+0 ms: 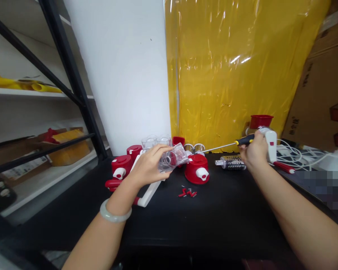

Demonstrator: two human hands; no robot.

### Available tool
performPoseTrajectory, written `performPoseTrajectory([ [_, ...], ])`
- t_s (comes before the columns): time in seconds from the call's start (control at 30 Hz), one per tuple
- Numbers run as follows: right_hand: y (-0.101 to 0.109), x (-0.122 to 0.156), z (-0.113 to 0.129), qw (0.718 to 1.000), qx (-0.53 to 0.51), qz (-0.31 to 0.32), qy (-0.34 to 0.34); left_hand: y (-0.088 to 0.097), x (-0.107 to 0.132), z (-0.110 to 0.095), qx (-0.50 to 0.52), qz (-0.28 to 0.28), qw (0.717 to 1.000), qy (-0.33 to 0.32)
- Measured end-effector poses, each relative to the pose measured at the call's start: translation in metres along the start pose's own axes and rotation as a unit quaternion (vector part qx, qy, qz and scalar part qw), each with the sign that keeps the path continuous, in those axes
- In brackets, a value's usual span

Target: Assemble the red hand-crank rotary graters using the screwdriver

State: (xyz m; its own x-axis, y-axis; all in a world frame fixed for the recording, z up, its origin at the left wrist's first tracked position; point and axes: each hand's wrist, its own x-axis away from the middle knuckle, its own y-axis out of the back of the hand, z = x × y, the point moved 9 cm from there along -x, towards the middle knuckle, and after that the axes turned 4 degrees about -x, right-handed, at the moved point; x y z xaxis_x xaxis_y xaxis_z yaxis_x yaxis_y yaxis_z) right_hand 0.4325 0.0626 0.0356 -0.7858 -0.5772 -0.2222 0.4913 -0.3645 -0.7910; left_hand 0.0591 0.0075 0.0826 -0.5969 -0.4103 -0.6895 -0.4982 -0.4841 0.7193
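My left hand (149, 163), with a pale bangle (115, 216) at the wrist, is closed around a clear plastic housing (171, 157) tilted over the table. My right hand (255, 150) grips a screwdriver (244, 140) by its black and yellow handle. The long metal shaft points left, its end near the red base (196, 170) with a white knob. Close beside my right hand is a white crank-shaped part (271, 144); whether the fingers touch it I cannot tell. Small red pieces (188, 193) lie on the black table below the base.
More red bases (121, 165) and a white crank arm (150, 193) lie at left. A metal grater drum (231, 162) sits right of centre, with white cables (298, 152) farther right. Behind are a yellow sheet (236, 75) and cardboard boxes (323, 82); a black-framed shelf (73, 82) stands left.
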Motion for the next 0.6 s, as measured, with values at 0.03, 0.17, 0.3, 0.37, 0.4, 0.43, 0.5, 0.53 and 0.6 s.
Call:
performPoseTrajectory([
  [0.03, 0.0, 0.0, -0.001, 1.0, 0.0, 0.003, -0.001, -0.001, 0.0, 0.0, 0.001, -0.001, 1.0, 0.0],
  [0.17, 0.0, 0.001, -0.004, 1.0, 0.005, 0.014, 0.004, -0.003, 0.0, 0.0, -0.001, -0.007, 1.0, -0.007],
  [0.3, 0.001, 0.0, -0.006, 1.0, 0.003, 0.017, 0.002, -0.003, 0.0, -0.001, -0.006, -0.018, 1.0, -0.023],
  [0.37, 0.002, -0.003, -0.006, 1.0, 0.002, 0.012, -0.002, -0.002, 0.001, -0.001, -0.009, -0.028, 0.999, -0.031],
  [0.4, 0.003, -0.005, -0.006, 1.0, 0.0, 0.007, -0.006, -0.001, 0.001, -0.001, -0.01, -0.036, 0.999, -0.036],
  [0.43, 0.005, -0.007, -0.006, 1.0, -0.003, 0.002, -0.011, 0.0, 0.001, -0.001, -0.01, -0.045, 0.998, -0.042],
  [0.5, 0.007, -0.011, -0.007, 0.999, -0.017, -0.009, -0.03, 0.002, 0.003, -0.001, -0.005, -0.066, 0.996, -0.058],
  [0.53, 0.008, -0.013, -0.008, 0.999, -0.026, -0.012, -0.041, 0.003, 0.003, -0.001, 0.0, -0.076, 0.995, -0.068],
  [0.6, 0.009, -0.015, -0.009, 0.998, -0.04, -0.013, -0.055, 0.004, 0.004, -0.001, 0.012, -0.095, 0.991, -0.091],
])
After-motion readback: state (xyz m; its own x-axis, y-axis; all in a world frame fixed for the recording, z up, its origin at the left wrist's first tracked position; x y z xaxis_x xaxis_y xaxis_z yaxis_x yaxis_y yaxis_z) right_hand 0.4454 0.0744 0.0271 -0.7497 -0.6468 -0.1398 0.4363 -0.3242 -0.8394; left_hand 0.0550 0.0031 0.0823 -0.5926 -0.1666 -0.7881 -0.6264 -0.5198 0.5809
